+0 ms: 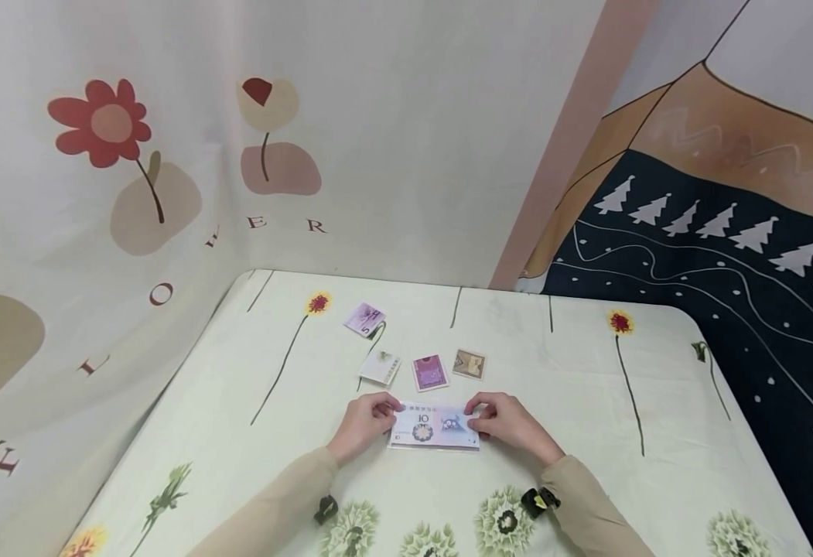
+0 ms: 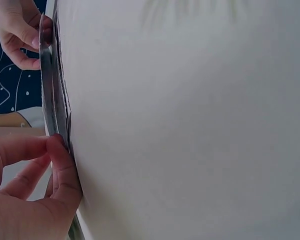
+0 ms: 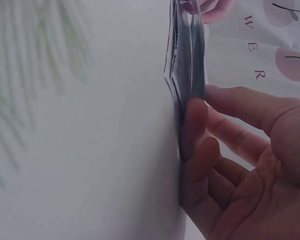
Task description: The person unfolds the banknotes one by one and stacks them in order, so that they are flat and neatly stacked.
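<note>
A pale blue-violet play banknote (image 1: pixel 441 441) marked 10 lies on top of a thin stack near the table's front, below several small notes. My left hand (image 1: pixel 364 424) pinches its left end between thumb and fingers; my right hand (image 1: pixel 507 422) pinches the right end the same way. Seen edge-on in the left wrist view, the stack (image 2: pixel 51 95) shows separate layers, its upper part raised slightly from the lower edges. The right wrist view shows the same layered edges (image 3: pixel 187 65) running into the right hand's fingertips (image 3: pixel 195 112).
Beyond the hands lie a purple note (image 1: pixel 364 319) marked 5, a whitish note (image 1: pixel 380 367), a purple note (image 1: pixel 430 373) and a brown note (image 1: pixel 469 363). A flower-printed cloth (image 1: pixel 545 495) covers the table. Printed curtains (image 1: pixel 406 155) hang behind it.
</note>
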{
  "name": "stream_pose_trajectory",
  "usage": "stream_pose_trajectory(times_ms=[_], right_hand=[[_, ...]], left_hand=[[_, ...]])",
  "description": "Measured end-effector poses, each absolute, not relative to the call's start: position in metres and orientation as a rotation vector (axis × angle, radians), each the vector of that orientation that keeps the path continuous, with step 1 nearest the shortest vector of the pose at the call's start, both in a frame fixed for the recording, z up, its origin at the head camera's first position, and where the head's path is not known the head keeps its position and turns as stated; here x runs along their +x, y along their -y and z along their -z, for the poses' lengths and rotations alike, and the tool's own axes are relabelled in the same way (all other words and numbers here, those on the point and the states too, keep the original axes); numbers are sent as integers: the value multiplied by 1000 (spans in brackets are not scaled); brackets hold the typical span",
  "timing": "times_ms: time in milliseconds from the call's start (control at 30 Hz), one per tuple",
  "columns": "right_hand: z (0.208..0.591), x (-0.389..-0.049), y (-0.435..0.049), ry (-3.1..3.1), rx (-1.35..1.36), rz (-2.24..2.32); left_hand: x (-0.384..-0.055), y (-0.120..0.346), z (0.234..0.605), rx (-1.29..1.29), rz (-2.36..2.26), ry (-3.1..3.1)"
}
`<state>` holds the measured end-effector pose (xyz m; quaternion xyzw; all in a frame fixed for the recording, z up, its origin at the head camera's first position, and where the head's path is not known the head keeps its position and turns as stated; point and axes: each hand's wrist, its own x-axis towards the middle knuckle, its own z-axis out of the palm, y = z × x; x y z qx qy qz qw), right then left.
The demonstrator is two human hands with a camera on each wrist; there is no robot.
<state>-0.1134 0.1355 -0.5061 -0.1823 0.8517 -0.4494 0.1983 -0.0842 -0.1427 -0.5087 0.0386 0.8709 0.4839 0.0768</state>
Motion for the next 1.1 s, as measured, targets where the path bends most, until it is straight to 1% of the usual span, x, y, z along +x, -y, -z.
stream_pose_trajectory(times_ms=[267, 633, 1100], right_hand=[[505, -115, -132, -2441, -505, 1202], [505, -121, -134, -2439, -562, 1176], [501, -119, -138, -2433, -577, 1163]], left_hand=[[-84, 141, 507, 103, -1446, -2622], [-87, 140, 504, 64, -1423, -2602], [-89, 140, 500, 34, -1427, -2497]])
